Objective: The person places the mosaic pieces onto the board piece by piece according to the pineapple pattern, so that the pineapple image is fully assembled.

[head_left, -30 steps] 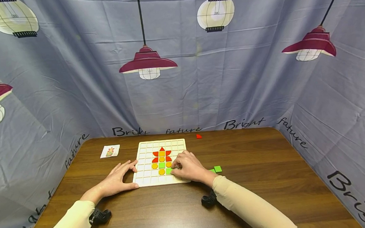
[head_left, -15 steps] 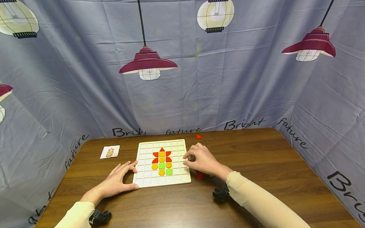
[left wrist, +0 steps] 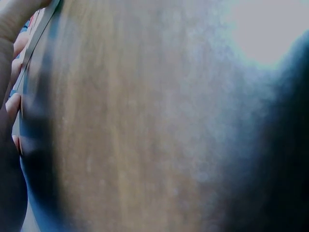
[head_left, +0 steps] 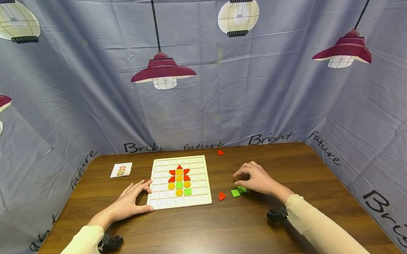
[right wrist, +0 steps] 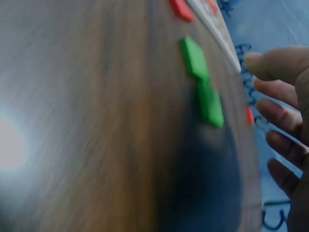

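A cream grid board (head_left: 159, 204) lies on the table, bearing a pattern of red, yellow and green tiles around its middle. My left hand (head_left: 132, 199) touches the board's left edge, thumb at the near corner and fingers farther up. Right of the board, my right hand (head_left: 258, 178) hovers with fingers bent loosely and nothing between them. Under its fingertips are two green square tiles, one (head_left: 235, 193) fully visible and another (head_left: 242, 189) partly overlapped by the hand. The right wrist view shows the green tiles (right wrist: 194, 58) meeting at their corners, below the parted fingers.
A small picture card (head_left: 121, 170) lies at the table's back left. One red tile (head_left: 222, 196) sits just right of the board, and another red tile (head_left: 221, 152) is near the back edge. A printed curtain (head_left: 202, 111) hangs behind the brown table (head_left: 183, 238).
My right hand has left the green square tile at the board's lower middle and moved right, over the loose green tiles. The left hand has stayed at the board's edge.
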Demonstrator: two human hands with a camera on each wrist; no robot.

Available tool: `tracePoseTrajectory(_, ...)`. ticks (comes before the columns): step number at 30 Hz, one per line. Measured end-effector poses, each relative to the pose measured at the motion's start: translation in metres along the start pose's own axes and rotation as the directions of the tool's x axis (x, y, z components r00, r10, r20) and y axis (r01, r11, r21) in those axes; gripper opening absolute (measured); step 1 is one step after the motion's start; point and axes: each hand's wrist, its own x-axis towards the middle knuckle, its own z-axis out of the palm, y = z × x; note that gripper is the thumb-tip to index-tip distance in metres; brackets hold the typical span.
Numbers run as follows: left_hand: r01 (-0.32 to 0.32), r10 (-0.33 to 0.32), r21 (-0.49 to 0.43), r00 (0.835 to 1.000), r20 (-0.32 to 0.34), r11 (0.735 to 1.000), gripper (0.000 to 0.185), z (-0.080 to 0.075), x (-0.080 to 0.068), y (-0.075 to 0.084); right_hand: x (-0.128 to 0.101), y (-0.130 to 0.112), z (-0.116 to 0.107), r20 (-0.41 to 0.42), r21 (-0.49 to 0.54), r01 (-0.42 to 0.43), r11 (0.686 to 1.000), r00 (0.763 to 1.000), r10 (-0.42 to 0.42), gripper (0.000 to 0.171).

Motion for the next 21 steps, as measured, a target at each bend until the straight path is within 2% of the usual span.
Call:
tracePoseTrajectory(3,0.005,-0.005,0.002,1.0,0.01,1.0,0.049,0.0,0.001,-0.001,-0.015,0.009,-0.003,0.047,0.009,-0.014,1.0,0.999,0.013,0.03)
tracePoseTrajectory(6,0.007,-0.007,0.0,1.0,0.017,1.0,0.049,0.0,0.001,-0.002,-0.027,0.017,-0.003,0.06,0.0,-0.021,1.0,0.998,0.021,0.034)
tracePoseTrajectory(11,0.016,-0.016,-0.009,1.0,0.014,1.0,0.048,-0.001,0.001,-0.001,-0.037,0.025,0.002,0.015,0.002,-0.024,1.0,1.0,0.024,0.036)
tracePoseTrajectory(21,0.012,-0.012,0.003,1.0,0.016,1.0,0.049,0.0,0.001,-0.001,-0.038,0.028,0.01,-0.056,0.019,-0.043,0.999,0.997,0.044,0.031)
